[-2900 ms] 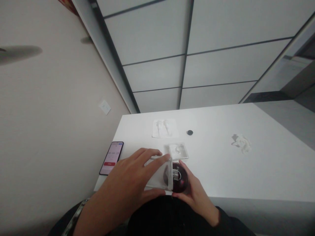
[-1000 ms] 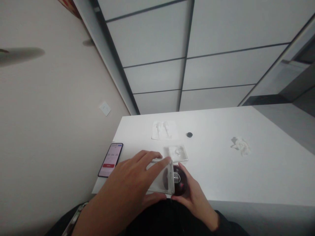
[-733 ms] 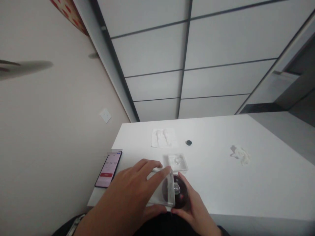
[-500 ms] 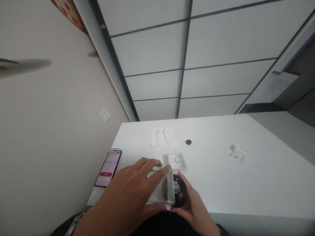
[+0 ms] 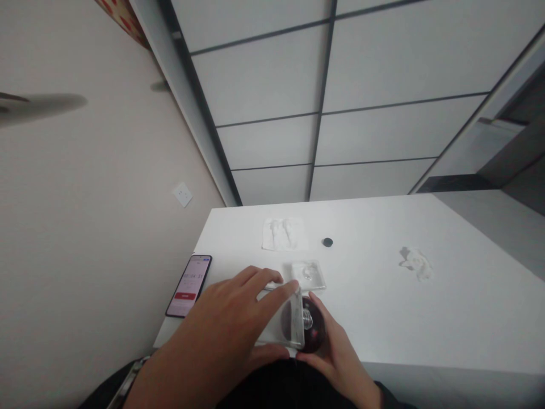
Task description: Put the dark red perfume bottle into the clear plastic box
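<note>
My left hand (image 5: 238, 324) grips a clear square plastic box (image 5: 276, 329), with fingers over its far side and the thumb at its near side. Closed around a dark reddish round bottle (image 5: 315, 335) is my right hand (image 5: 340, 352). The bottle's clear threaded neck (image 5: 306, 319) faces the box's right edge. Bottle and box are close together; I cannot tell whether they touch. Just beyond them a second clear plastic piece (image 5: 315, 277) with a small round feature lies on the white table (image 5: 383, 318).
A phone (image 5: 189, 287) showing a timer lies at the table's left edge. Toward the back are a white sheet with two pale slender items (image 5: 283, 234) and a small dark disc (image 5: 327, 242). Crumpled white tissue (image 5: 417, 264) lies to the right.
The whole view has shifted slightly, with the table a little higher in it. Both hands keep their hold on the box and the bottle, almost still.
</note>
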`<state>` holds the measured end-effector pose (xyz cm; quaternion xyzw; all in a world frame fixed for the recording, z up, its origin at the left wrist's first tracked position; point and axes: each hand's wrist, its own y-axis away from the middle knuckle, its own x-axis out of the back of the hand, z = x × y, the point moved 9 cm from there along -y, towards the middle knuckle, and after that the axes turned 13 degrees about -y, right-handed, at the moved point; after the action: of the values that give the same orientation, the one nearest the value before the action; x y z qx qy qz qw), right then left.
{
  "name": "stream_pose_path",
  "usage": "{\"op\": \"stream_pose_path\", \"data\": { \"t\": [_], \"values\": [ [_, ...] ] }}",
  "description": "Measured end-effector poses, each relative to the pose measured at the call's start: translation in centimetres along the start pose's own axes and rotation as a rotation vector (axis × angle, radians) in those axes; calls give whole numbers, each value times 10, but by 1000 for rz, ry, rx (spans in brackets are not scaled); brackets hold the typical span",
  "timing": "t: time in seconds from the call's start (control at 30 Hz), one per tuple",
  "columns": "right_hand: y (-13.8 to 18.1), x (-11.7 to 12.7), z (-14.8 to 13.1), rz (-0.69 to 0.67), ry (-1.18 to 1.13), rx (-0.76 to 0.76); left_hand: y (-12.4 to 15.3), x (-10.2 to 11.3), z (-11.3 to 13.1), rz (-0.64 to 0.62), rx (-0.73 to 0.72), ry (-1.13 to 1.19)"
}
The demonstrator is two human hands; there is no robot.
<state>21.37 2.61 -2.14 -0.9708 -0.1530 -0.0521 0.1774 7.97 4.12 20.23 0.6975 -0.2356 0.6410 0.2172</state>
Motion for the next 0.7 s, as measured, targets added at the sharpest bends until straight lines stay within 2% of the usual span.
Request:
{"op": "stream_pose_path", "data": {
  "t": [0.7],
  "values": [
    [-2,0,-4,-7,1,-9,-3,6,2,-1,-22,-24]
  ]
}}
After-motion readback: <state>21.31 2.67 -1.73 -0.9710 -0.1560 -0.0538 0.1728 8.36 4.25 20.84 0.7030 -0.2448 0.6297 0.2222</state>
